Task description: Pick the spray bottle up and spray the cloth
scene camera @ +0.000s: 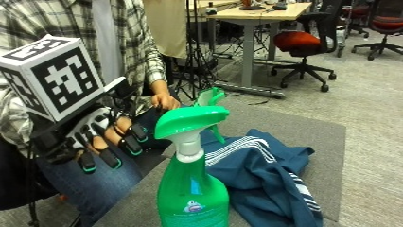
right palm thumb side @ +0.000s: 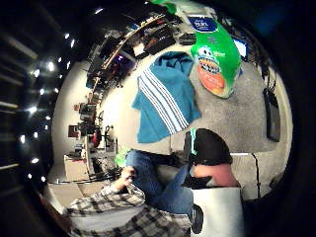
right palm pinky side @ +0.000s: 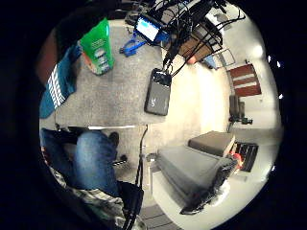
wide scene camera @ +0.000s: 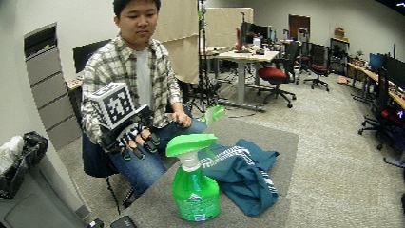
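A green spray bottle [scene camera: 192,189] stands upright on the grey table [scene camera: 321,137], near its front edge. A blue cloth with white stripes [scene camera: 271,175] lies crumpled on the table right beside the bottle. My gloved right hand [scene camera: 107,139] hovers off the table's edge, over the person's lap, a short way from the bottle's trigger head. Its fingers hang loosely curled and hold nothing. The palm views look down on the bottle [right palm pinky side: 98,48] and the cloth [right palm thumb side: 165,98] from above. The wide outside view shows the bottle [wide scene camera: 195,190], the cloth [wide scene camera: 244,173] and the hand [wide scene camera: 133,137] in the same positions.
A black flat device [right palm pinky side: 158,91] lies on the table's corner near the bottle. A pale green object [scene camera: 211,97] sticks up at the table's far edge. The person's bare left hand [scene camera: 165,100] rests on a thigh. Desks and office chairs [wide scene camera: 275,76] stand behind.
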